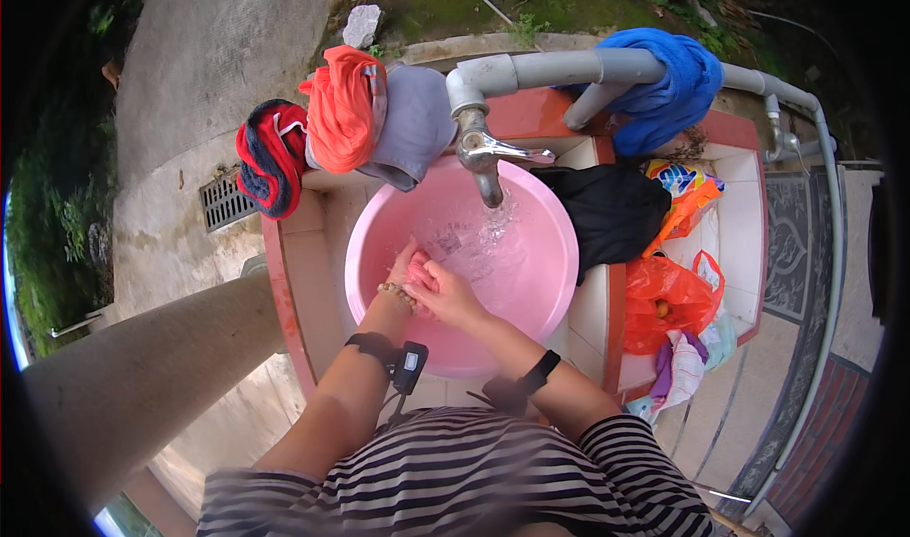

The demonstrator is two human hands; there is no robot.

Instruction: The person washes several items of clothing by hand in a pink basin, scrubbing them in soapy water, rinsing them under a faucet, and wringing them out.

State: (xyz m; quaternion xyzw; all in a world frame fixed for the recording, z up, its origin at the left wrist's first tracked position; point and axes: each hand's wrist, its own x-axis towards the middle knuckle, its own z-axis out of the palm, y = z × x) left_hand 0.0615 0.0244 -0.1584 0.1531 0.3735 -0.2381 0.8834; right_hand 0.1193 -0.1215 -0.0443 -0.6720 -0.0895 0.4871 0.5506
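Observation:
A pink plastic basin [522, 252] stands in the tiled sink under a metal tap [480, 146], and water runs from the spout into it. Over the basin's left half, my left hand [400, 270] and my right hand [449, 295] meet on a small bunched pink cloth [419, 270]. My left hand wears a bead bracelet at the wrist. The fingers of both hands close around the cloth, partly hiding it.
Coral cloth [345, 110], a grey cap-like item [412, 121] and red-and-navy cloth [270, 157] rest on the sink's back left edge. Black cloth [604, 210] drapes the divider. Blue cloth [661, 82] hangs on the pipe. Detergent packaging [686, 196] and a red plastic bag [661, 302] lie right.

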